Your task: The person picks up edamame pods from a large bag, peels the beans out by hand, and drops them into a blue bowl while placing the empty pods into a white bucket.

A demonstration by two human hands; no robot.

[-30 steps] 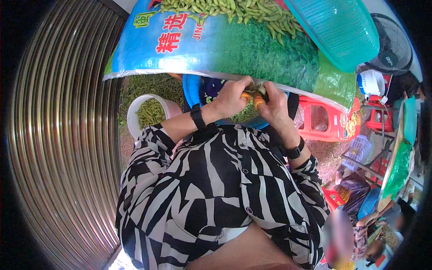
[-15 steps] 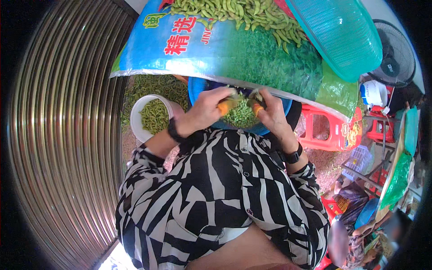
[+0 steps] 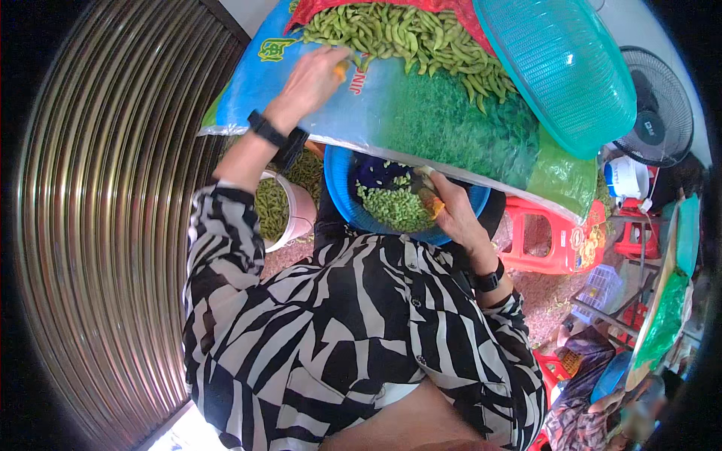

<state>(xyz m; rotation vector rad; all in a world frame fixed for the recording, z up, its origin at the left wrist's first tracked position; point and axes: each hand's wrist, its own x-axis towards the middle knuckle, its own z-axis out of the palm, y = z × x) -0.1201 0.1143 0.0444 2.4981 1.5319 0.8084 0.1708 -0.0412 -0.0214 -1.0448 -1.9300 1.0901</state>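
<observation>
The left hand (image 3: 312,84) was stretched out over a printed plastic bag (image 3: 466,139), just short of a heap of green pods (image 3: 391,34); its fingers were blurred, so I could not tell whether they held anything. The right hand (image 3: 456,216) was curled above the right side of a blue basin (image 3: 338,174), with a pale bit at its fingertips, but whether it grasped something could not be told. Orange wrapping (image 3: 341,71) showed on a digit of each hand. The step in hand looked like a reach for pods between shellings; the next move seemed to call for a light pinch on a pod at the heap's near edge. The shelled beans (image 3: 397,210) lay in the basin, below the bag's edge, too many to count, as were the pods. Farther out I counted one pale bucket (image 3: 299,213) holding more green pods, left of the basin, one turquoise basket (image 3: 564,75) beside the heap, one black fan (image 3: 653,124) behind that, one red stool (image 3: 560,259) close on the right, and one ribbed metal shutter (image 3: 105,225) at far left.
</observation>
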